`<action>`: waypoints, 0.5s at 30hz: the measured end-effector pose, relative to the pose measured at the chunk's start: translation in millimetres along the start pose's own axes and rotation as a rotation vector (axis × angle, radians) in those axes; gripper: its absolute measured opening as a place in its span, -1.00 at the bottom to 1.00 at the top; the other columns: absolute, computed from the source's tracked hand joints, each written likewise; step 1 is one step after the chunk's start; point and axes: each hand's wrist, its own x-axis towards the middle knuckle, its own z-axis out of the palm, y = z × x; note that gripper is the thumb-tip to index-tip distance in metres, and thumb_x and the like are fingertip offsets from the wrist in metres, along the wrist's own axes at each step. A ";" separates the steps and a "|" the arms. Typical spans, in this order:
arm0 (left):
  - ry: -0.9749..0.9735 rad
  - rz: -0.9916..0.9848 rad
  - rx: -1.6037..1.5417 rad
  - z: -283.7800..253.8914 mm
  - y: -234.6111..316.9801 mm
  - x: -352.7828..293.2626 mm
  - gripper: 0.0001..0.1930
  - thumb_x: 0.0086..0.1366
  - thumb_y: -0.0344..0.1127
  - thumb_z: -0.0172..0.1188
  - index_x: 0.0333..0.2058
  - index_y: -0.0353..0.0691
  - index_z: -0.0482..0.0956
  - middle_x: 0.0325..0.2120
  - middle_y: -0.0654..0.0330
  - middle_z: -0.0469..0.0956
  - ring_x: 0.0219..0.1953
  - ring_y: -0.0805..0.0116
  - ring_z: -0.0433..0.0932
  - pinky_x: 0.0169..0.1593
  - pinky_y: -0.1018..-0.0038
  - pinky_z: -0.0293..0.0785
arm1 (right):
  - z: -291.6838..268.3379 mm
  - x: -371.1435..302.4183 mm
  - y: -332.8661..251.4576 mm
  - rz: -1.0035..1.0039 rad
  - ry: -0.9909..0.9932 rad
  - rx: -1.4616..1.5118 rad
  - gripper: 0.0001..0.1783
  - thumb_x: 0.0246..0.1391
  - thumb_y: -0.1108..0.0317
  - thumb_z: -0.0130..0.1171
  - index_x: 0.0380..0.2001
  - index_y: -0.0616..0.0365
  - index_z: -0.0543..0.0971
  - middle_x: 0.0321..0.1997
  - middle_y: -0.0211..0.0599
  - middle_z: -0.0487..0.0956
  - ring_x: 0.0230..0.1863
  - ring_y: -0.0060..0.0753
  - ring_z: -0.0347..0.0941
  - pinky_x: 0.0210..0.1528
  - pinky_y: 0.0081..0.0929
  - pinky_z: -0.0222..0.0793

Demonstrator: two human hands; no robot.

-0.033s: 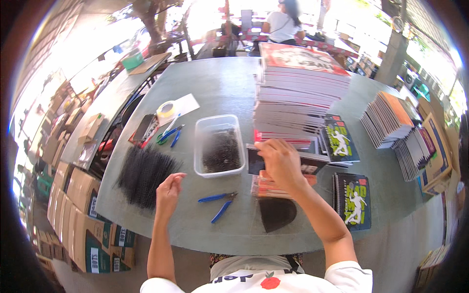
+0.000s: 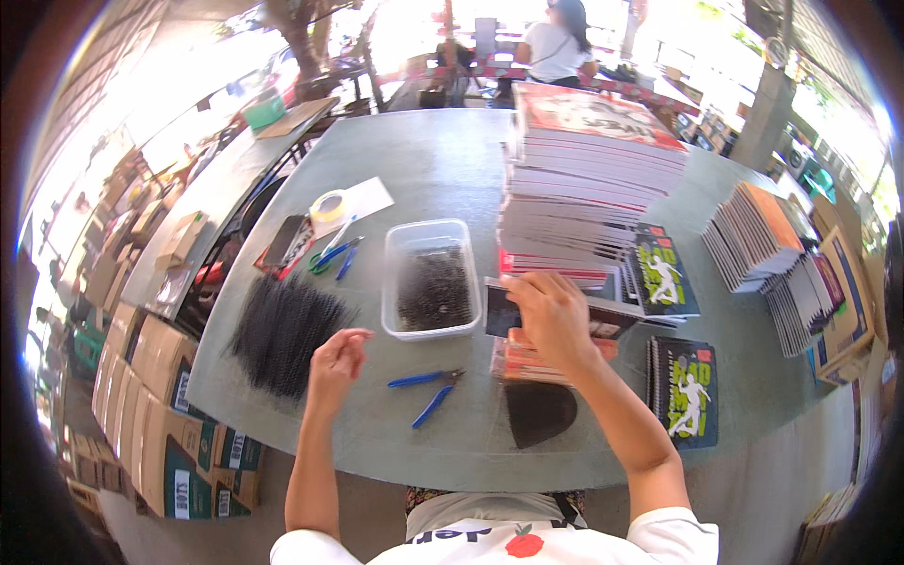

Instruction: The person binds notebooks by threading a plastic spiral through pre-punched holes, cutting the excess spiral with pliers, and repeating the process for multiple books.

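My right hand (image 2: pixel 554 320) is closed, its fingertips on the left end of a dark-covered booklet (image 2: pixel 612 320). The booklet lies in front of a tall stack of unbound booklets (image 2: pixel 584 179), above an orange-and-white bundle (image 2: pixel 527 358). My left hand (image 2: pixel 339 367) hangs over the table with its fingers curled together; whatever they pinch, if anything, is too small to make out. It is between a heap of black spiral binding coils (image 2: pixel 287 334) and blue-handled cutting pliers (image 2: pixel 428 391). Beyond it stands a clear plastic tub (image 2: pixel 431 330) with black bits inside.
A dark rounded flat piece (image 2: pixel 540 414) lies near the table's front edge. Spiral notebooks (image 2: pixel 692 391) lie at the right, beside further notebook stacks (image 2: pixel 753 235). A tape roll (image 2: pixel 329 207) and scissors (image 2: pixel 325 259) are at the left. Cartons (image 2: pixel 155 424) fill the floor left; a person (image 2: pixel 557 52) is far off.
The whole view has shifted slightly, so things sit a little farther right. My right hand stays at the booklet. My left hand's fingers have turned a little and remain curled.
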 end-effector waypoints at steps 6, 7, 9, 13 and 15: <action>-0.215 0.292 -0.443 28.0 12.1 10.5 -0.84 0.21 -0.48 0.15 -0.22 -0.30 0.51 -0.36 0.23 0.54 -0.29 0.50 0.51 -0.15 0.59 0.42 | -6.0 -30.7 -4.3 -0.405 0.195 -0.088 -0.62 -0.20 0.33 0.18 -0.19 -0.01 0.59 -0.14 -0.47 0.50 -0.14 -0.42 0.43 -0.17 -0.45 0.38; -0.209 0.292 -0.445 30.7 11.2 12.4 -0.84 0.21 -0.48 0.15 -0.22 -0.30 0.51 -0.36 0.23 0.54 -0.29 0.50 0.51 -0.15 0.59 0.42 | -8.1 -32.7 -7.0 -0.444 0.210 -0.091 -0.61 -0.21 0.32 0.18 -0.18 -0.02 0.59 -0.11 -0.44 0.49 -0.13 -0.40 0.43 -0.17 -0.44 0.37; -0.274 0.340 -0.512 37.6 11.6 18.0 -0.84 0.19 -0.49 0.18 -0.22 -0.27 0.51 -0.32 0.23 0.54 -0.28 0.49 0.51 -0.13 0.58 0.43 | -6.8 -32.7 -8.6 -0.467 0.202 -0.055 -0.65 -0.20 0.30 0.18 -0.23 0.03 0.58 -0.18 -0.41 0.48 -0.20 -0.39 0.42 -0.22 -0.43 0.36; -0.335 0.395 -0.508 49.1 18.9 22.6 -0.83 0.20 -0.49 0.17 -0.21 -0.26 0.51 -0.35 0.25 0.55 -0.27 0.50 0.50 -0.14 0.60 0.41 | 0.5 -12.1 -18.5 -0.340 0.158 -0.092 -0.74 -0.17 0.15 0.19 -0.47 0.12 0.52 -0.43 -0.40 0.42 -0.37 -0.40 0.36 -0.38 -0.41 0.26; -0.286 0.271 -0.310 61.1 24.5 25.0 -0.83 0.20 -0.47 0.18 -0.21 -0.27 0.52 -0.38 0.28 0.55 -0.32 0.52 0.51 -0.20 0.63 0.41 | 3.7 4.1 -30.1 -0.003 0.039 -0.213 -0.65 -0.16 0.04 0.19 -0.64 0.10 0.45 -0.57 -0.39 0.41 -0.45 -0.37 0.34 -0.43 -0.39 0.19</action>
